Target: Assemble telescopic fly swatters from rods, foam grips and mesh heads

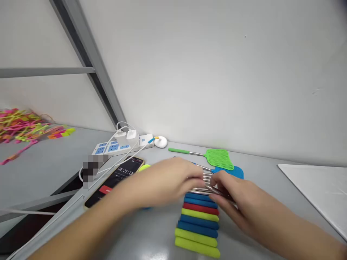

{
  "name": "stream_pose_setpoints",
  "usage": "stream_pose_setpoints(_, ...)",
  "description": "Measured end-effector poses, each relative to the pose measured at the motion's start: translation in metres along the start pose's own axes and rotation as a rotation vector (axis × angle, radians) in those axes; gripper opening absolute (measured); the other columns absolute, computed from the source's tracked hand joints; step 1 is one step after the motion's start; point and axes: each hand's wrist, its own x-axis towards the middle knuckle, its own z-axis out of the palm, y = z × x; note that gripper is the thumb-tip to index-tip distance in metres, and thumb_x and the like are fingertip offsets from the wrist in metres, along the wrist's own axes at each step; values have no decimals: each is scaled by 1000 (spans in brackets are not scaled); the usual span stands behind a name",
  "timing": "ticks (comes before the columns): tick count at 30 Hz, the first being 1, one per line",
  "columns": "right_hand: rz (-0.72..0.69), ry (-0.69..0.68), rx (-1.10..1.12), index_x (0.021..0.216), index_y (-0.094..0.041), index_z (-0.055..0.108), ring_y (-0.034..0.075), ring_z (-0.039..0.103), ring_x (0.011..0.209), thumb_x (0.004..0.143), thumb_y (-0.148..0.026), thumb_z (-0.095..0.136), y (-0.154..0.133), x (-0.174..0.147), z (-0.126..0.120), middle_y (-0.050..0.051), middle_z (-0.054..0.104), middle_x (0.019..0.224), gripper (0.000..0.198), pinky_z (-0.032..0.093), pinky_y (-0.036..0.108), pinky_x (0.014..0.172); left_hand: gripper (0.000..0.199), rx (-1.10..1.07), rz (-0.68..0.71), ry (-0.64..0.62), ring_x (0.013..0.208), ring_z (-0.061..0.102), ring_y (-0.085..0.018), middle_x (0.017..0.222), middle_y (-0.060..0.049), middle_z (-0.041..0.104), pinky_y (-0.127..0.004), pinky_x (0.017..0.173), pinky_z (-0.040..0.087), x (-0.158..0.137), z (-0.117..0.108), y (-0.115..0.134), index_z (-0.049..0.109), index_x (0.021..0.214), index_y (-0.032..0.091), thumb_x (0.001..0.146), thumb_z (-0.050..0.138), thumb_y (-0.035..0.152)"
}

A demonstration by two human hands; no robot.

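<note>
Our right hand [241,198] pinches a rod [221,193]; our left hand [173,177] nearly closes, hold unclear; a power strip [148,138] holds chargers [132,136].

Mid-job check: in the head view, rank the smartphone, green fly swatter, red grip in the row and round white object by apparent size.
Largest to smallest:
1. Smartphone, though partly covered
2. Green fly swatter
3. Red grip
4. Round white object
</note>
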Motion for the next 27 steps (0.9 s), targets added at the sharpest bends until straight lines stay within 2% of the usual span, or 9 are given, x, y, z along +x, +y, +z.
stream_pose_setpoints(4,21,15,12,83,-25,57,15,58,58,99,-30,41,18,-2,-14,0,65,72,23,41,25,51,26,-26,-116,-39,53,47,-14,60,0,58,-24,48,29,7,-28,-11,70,73,23,90,55,33)
stream_pose_setpoints(10,97,16,57,89,-24,62,17,57,60,101,-36,34,23,5,-15,2,65,72,33,39,27,55,35,-7,-190,-111,58,48,-13,65,2,56,-24,51,34,14,-29,-15,68,85,20,94,46,46)
stream_pose_setpoints(12,117,-26,72,88,-24,61,16,56,60,101,-39,32,22,13,-14,1,64,72,36,39,27,56,35,94,-153,-52,70,56,-15,76,0,64,-26,62,41,12,-27,-20,69,89,21,97,43,45)
stream_pose_setpoints(14,125,-66,69,87,-24,61,16,56,61,101,-41,30,24,27,-12,1,64,73,38,38,28,57,29,260,-96,118,87,59,-19,92,-2,68,-32,78,44,7,-21,-25,68,97,22,98,45,40)
stream_pose_setpoints(16,111,-79,48,87,-24,62,17,57,66,101,-40,31,28,43,-7,1,65,78,38,40,29,60,24,404,-51,370,99,56,-22,105,-5,67,-38,88,41,-1,-8,-25,65,107,21,98,46,34)
stream_pose_setpoints(18,77,-72,19,91,-24,63,18,60,76,101,-38,31,34,58,1,2,68,87,37,42,30,65,20,433,27,522,95,55,-21,102,-6,66,-38,85,41,-10,16,-22,62,106,18,97,46,26)
stream_pose_setpoints(20,43,-74,-17,98,-25,65,19,62,84,101,-36,32,39,70,13,3,68,96,35,43,31,71,15,428,225,531,83,53,-18,91,-4,65,-35,74,40,-18,47,-18,62,93,18,92,47,17)
stream_pose_setpoints(23,15,-96,-98,107,-26,64,21,62,86,101,-33,32,45,79,31,5,67,99,34,44,32,72,13,477,422,578,72,50,-16,77,-1,61,-33,65,37,-20,93,-15,61,83,18,89,56,28)
stream_pose_setpoints(27,-21,-135,-207,103,-24,66,21,61,82,99,-27,35,49,82,47,7,63,94,31,44,32,67,23,473,565,548,72,48,-15,76,0,59,-30,60,35,-14,124,-21,59,78,20,90,56,39)
